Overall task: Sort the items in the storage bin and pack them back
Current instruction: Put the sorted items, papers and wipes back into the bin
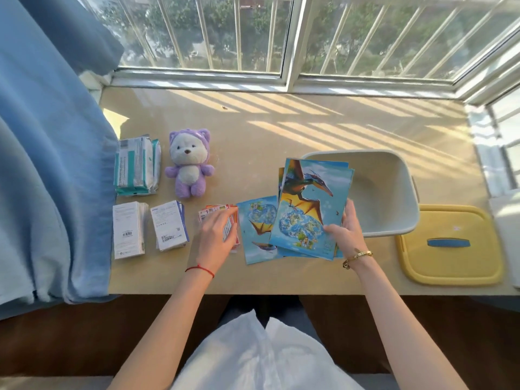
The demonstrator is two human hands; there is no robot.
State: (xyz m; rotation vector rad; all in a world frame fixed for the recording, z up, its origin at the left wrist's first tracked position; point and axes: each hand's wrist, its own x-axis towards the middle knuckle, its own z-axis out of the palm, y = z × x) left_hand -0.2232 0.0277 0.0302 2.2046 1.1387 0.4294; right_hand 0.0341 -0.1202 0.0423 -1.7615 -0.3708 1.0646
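My right hand (pixel 346 232) grips a stack of blue dinosaur picture booklets (pixel 306 204) by its lower right corner, lifted and tilted over the near left rim of the grey storage bin (pixel 394 220). One more dinosaur booklet (pixel 257 229) lies flat on the table beneath. My left hand (pixel 218 235) rests with curled fingers on a pile of small red and white cards (pixel 232 235). The bin's inside looks empty where visible.
The bin's yellow lid (pixel 450 246) lies to its right. At the left sit a purple plush bear (pixel 190 164), a wet-wipes pack (pixel 136 164) and two white boxes (pixel 129 229) (pixel 168 225). A blue curtain (pixel 47 164) drapes over the table's left end.
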